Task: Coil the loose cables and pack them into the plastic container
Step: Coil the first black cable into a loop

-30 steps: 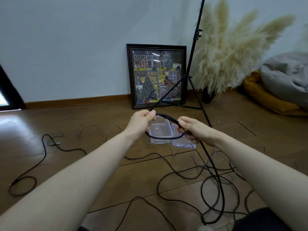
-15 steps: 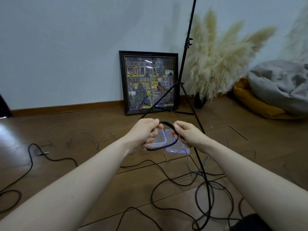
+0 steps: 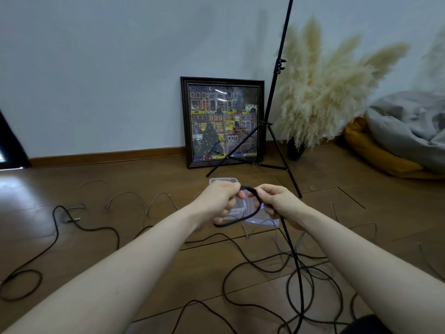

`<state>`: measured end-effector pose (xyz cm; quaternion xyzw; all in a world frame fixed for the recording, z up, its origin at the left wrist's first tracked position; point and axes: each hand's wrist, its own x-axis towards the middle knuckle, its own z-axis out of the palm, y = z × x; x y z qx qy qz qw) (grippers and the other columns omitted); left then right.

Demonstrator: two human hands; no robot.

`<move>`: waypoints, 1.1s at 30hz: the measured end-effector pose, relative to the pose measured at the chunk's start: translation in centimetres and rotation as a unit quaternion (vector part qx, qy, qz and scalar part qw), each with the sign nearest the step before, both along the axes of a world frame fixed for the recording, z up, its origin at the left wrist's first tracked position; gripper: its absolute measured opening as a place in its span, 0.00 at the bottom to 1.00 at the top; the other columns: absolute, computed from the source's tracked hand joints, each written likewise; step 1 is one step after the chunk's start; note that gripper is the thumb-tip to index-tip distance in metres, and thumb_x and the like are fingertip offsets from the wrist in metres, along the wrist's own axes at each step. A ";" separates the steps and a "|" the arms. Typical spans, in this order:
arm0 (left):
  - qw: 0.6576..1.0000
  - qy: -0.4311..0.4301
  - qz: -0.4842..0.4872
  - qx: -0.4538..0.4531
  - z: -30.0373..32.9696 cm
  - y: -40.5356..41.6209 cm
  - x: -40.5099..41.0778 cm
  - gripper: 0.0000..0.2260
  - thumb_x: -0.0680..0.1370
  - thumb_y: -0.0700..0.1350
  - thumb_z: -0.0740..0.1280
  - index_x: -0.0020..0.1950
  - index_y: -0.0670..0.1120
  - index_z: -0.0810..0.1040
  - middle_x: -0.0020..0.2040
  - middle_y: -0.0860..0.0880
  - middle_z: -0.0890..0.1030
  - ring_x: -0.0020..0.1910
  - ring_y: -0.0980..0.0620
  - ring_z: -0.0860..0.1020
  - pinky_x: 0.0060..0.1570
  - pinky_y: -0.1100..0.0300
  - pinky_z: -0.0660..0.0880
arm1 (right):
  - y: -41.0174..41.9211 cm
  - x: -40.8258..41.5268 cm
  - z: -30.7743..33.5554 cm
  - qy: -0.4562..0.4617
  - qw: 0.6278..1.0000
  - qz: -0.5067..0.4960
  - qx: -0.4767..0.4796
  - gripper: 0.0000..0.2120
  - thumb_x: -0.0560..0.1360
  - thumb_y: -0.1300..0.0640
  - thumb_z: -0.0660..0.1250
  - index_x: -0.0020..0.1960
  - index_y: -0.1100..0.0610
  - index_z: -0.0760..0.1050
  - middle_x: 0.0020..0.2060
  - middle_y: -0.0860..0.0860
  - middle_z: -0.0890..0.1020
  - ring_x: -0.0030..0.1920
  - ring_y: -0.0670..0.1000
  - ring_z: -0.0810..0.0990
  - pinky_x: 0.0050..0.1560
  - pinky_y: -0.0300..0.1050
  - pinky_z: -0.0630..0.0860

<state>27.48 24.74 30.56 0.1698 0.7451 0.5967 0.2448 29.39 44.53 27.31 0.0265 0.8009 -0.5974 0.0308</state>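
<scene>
Both my hands are held out in front of me, close together, over the floor. My left hand [image 3: 220, 201] and my right hand [image 3: 277, 201] each grip the same thick black cable [image 3: 237, 221], which forms a small loop between them. From my right hand the cable runs down to a loose tangle on the floor. Behind my hands, on the floor, stands a clear plastic container [image 3: 222, 181], with its clear lid [image 3: 263, 221] lying to the right of it. Both are partly hidden by my hands.
Black cable loops [image 3: 298, 280] sprawl across the wooden floor on the right, another black cable [image 3: 56, 227] on the left, thin grey cables [image 3: 130, 195] further back. A tripod stand [image 3: 272, 121], framed picture [image 3: 222, 121], pampas grass [image 3: 322, 92] and cushions [image 3: 397, 143] line the wall.
My hands have come closer together and the loop between them has shrunk and tipped downward. The view shifted slightly.
</scene>
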 end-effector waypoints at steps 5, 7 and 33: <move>0.994 0.002 0.084 0.070 0.2 0.4 0.1 0.14 0.86 0.47 0.53 0.41 0.47 0.68 0.25 0.53 0.60 0.20 0.57 0.55 0.22 0.70 0.52 | -1.3 0.1 0.6 -0.001 0.998 -0.015 -0.060 0.18 0.83 0.47 0.56 0.47 0.57 0.78 0.34 0.50 0.79 0.28 0.47 0.72 0.30 0.39 0.65; 0.987 -0.011 0.120 0.104 0.2 0.1 0.1 0.15 0.86 0.47 0.52 0.41 0.47 0.68 0.23 0.55 0.60 0.20 0.57 0.54 0.22 0.70 0.52 | -2.1 0.2 0.8 -0.024 0.994 0.007 -0.107 0.21 0.84 0.46 0.52 0.45 0.56 0.77 0.37 0.52 0.82 0.37 0.50 0.80 0.37 0.42 0.72; 0.995 0.071 -0.028 0.064 -0.1 -1.1 -0.3 0.14 0.86 0.47 0.53 0.51 0.41 0.74 0.26 0.53 0.62 0.19 0.56 0.59 0.21 0.61 0.70 | -0.6 0.5 0.4 0.003 0.996 0.028 -0.084 0.11 0.82 0.60 0.60 0.55 0.58 0.82 0.33 0.51 0.79 0.34 0.48 0.78 0.28 0.38 0.67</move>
